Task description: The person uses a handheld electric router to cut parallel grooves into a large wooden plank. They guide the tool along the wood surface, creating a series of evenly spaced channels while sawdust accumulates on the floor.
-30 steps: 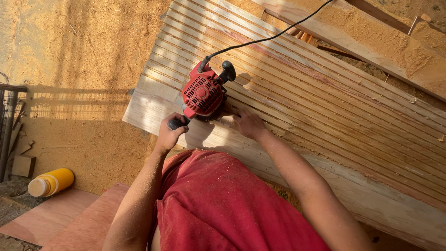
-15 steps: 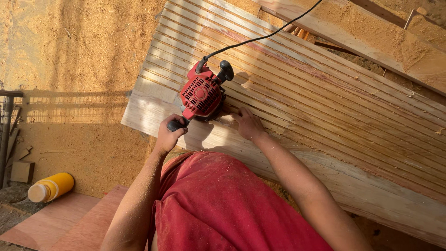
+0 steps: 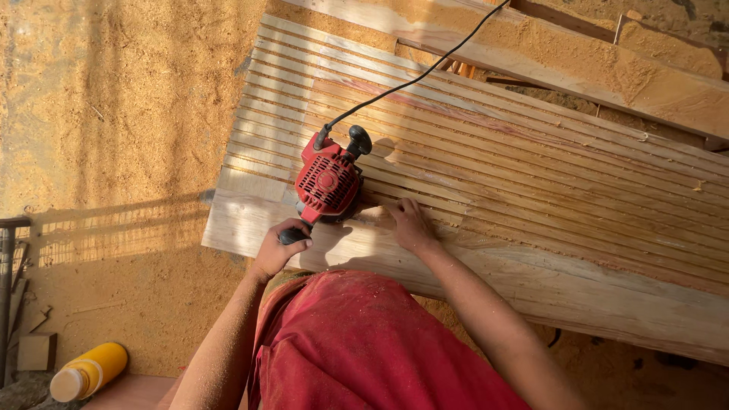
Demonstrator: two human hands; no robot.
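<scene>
A red power router with black knobs stands on a wide wooden board cut with many parallel grooves. My left hand grips the router's near black handle at the board's front edge. My right hand lies flat on the board just right of the router, fingers touching the grooved part. The router's black cord runs up and away to the right. My red shirt fills the bottom middle.
Sawdust covers the ground at left. A yellow bottle lies at the bottom left beside a small wood block. More planks dusted with sawdust lie beyond the board. A dark metal frame stands at the left edge.
The view has shifted slightly; the router and both hands stay in nearly the same place on the board, with my left hand still on the handle.
</scene>
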